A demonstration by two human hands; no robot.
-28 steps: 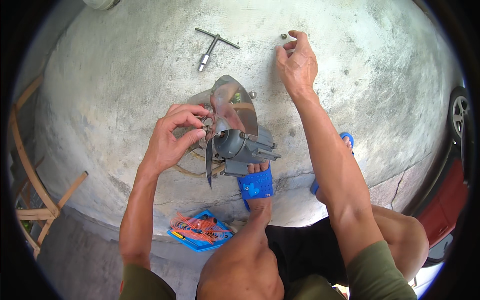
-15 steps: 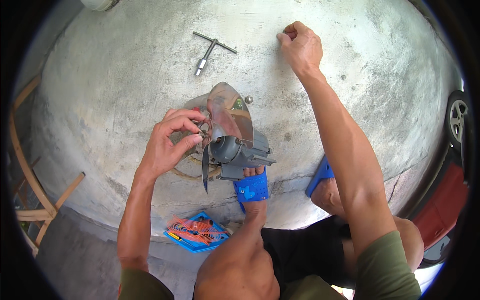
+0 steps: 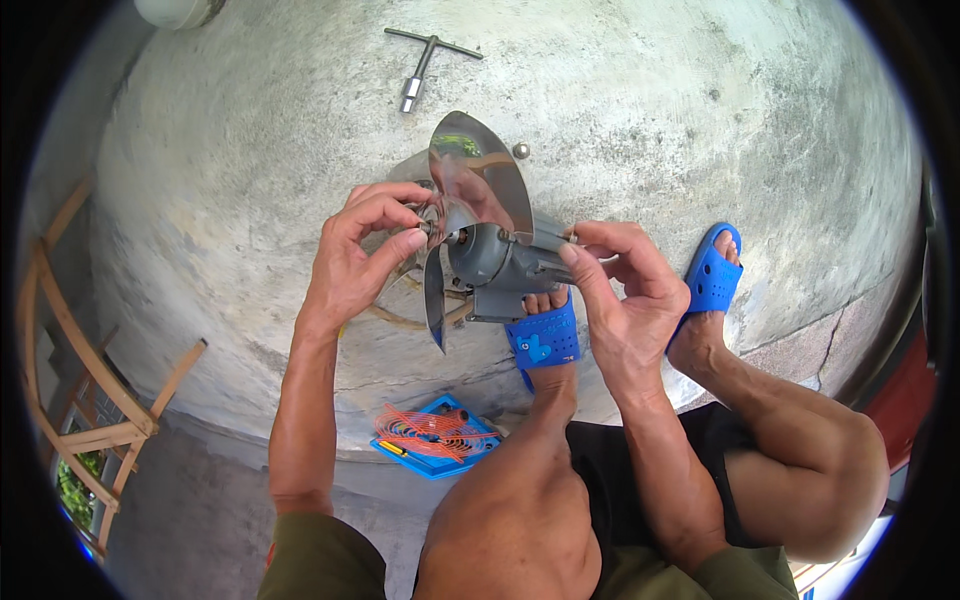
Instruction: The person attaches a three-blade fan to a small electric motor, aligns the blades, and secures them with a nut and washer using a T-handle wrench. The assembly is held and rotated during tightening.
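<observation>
A grey fan motor [image 3: 492, 262] with shiny metal blades [image 3: 478, 175] stands on a round concrete slab [image 3: 250, 160], propped against my foot in a blue sandal [image 3: 543, 340]. My left hand [image 3: 360, 255] pinches the hub at the centre of the blades. Behind the motor, my right hand [image 3: 620, 290] grips its rear end with fingers and thumb. A small metal ball-like part [image 3: 521, 150] lies on the slab just beyond the blades.
A T-handle socket wrench [image 3: 425, 55] lies at the far side of the slab. A blue tray holding an orange wire guard [image 3: 435, 435] sits below the slab's edge. My other blue sandal [image 3: 712, 275] rests on the slab to the right. Wooden chair frame [image 3: 70, 400] at left.
My right hand has come back from the far side of the slab and now grips the rear of the motor. The left hand stays on the hub.
</observation>
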